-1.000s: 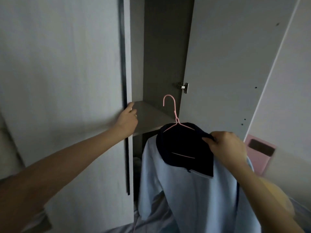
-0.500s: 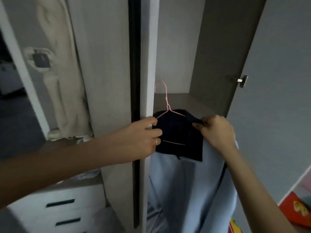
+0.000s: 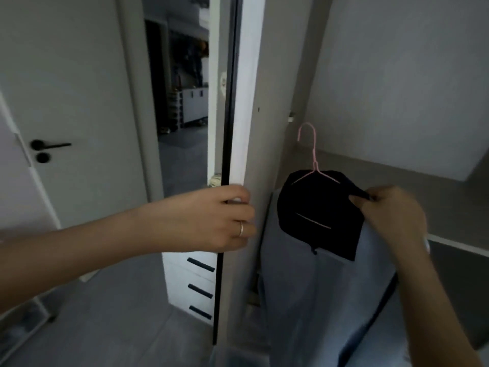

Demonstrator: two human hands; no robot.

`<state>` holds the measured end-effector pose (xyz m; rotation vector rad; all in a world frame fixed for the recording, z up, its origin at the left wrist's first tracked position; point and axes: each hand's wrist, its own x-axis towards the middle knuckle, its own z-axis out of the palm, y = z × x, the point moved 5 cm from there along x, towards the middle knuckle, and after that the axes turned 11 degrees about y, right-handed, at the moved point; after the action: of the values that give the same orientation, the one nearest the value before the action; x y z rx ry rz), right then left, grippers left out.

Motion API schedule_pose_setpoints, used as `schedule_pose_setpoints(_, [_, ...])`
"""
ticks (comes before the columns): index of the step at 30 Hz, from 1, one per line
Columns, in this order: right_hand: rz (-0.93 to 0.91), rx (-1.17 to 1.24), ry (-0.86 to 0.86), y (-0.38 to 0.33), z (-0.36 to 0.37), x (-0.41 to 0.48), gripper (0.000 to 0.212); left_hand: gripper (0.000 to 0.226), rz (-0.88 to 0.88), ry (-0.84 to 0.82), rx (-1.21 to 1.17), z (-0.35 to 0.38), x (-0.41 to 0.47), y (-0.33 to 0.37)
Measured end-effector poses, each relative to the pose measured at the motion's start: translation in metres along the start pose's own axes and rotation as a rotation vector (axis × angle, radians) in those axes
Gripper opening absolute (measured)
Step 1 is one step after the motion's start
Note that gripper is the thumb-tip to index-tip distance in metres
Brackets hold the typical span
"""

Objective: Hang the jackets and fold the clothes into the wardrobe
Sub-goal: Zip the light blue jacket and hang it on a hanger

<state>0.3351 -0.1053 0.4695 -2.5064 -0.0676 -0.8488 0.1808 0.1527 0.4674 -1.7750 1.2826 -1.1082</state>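
Door: wardrobe door (image 3: 247, 102) has swung wide and now stands edge-on, so the way in looks open for hanging.
Left hand: left hand (image 3: 211, 221) has its fingers curled round the door's edge.
Right hand: right hand (image 3: 391, 215) pinches the dark collar (image 3: 317, 213).
Jacket: light blue jacket (image 3: 304, 287) on a pink wire hanger (image 3: 313, 160), held before the shelf (image 3: 397, 186); the hook is free.
Earlier: door half shut, both grasps the same.

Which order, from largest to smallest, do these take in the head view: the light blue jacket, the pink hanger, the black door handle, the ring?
1. light blue jacket
2. pink hanger
3. black door handle, farther away, so its true size is unsure
4. ring
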Motion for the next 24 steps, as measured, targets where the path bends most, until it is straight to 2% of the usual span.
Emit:
schedule_pose_setpoints(5, [-0.001,-0.008,-0.019,-0.005,0.014,0.008,0.032,0.030,-0.120,-0.141,-0.011,-0.001,-0.014,-0.013])
schedule_pose_setpoints(12, [0.020,0.011,-0.042,0.002,0.015,0.007,0.030,0.030,-0.137,-0.343,0.012,0.008,-0.024,-0.021])
schedule_pose_setpoints(16, [0.041,-0.005,-0.090,0.000,0.022,0.008,0.028,0.018,-0.300,-0.638,-0.094,0.021,0.009,-0.017])
schedule_pose_setpoints(18, [0.052,0.005,-0.076,-0.003,0.022,0.006,0.026,0.016,-0.436,-0.996,-0.156,0.039,0.015,-0.007])
schedule_pose_setpoints(19, [0.058,0.020,-0.062,-0.001,0.021,0.004,0.026,0.019,-0.498,-1.124,-0.203,0.043,0.019,0.001])
schedule_pose_setpoints(20, [0.056,0.036,-0.054,-0.001,0.020,0.003,0.026,0.026,-0.575,-1.165,-0.294,0.042,0.027,0.005])
schedule_pose_setpoints(22, [0.097,0.049,-0.044,0.014,0.012,0.000,0.026,0.040,-0.656,-1.074,-0.473,0.056,0.053,0.009])
schedule_pose_setpoints(24, [0.157,0.065,-0.026,0.031,0.006,-0.002,0.035,0.038,-0.651,-0.865,-0.544,0.079,0.089,0.004])
